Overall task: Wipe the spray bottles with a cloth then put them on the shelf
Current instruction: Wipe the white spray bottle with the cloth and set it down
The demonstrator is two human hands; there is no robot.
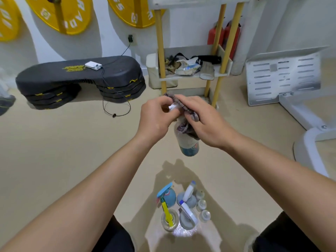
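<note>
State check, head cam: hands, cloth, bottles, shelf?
spray bottle: mid-air, upright, not shelved
cloth: draped over its upper part
left hand: grips bottle's spray head
right hand: holds cloth against bottle
floor bottles: upright, clustered, not shelved
shelf: lower tier holds clutter

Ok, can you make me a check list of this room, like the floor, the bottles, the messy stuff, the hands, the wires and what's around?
Surface: beige floor, glossy.
Job's things: spray bottle held up, cloth draped on it; other bottles standing on the floor; shelf ahead.
Clutter: glove, wrappers and straps on the shelf.
Hands: left hand grips the bottle's head; right hand holds the cloth against it.
Cables: black cable from wall plug to white device on the step platform, looping onto floor.
Surroundings: yellow discs, red extinguishers, white metal frame.
</note>
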